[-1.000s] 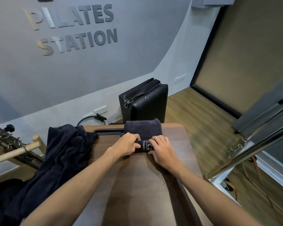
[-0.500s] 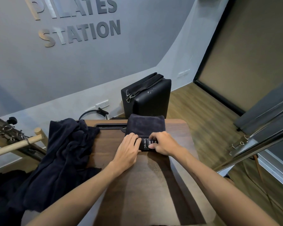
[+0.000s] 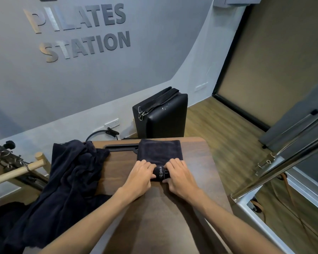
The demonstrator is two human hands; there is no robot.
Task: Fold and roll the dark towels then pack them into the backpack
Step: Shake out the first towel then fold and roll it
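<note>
head view: left hand [image 3: 139,177] and right hand [image 3: 180,177] both clench the towel [image 3: 160,153] roll (half done); advise even pressure, edges aligned, rolling away from grip.

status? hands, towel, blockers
Left hand and right hand grip the roll. Towel part-rolled on table. Pile left, clear.

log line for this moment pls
step: rolling towel | left hand: on roll | right hand: on roll | pile: unfolded, left

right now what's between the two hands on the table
In the head view, the rolled end of the dark towel, white lettering showing, lies between the left hand and right hand.
</note>
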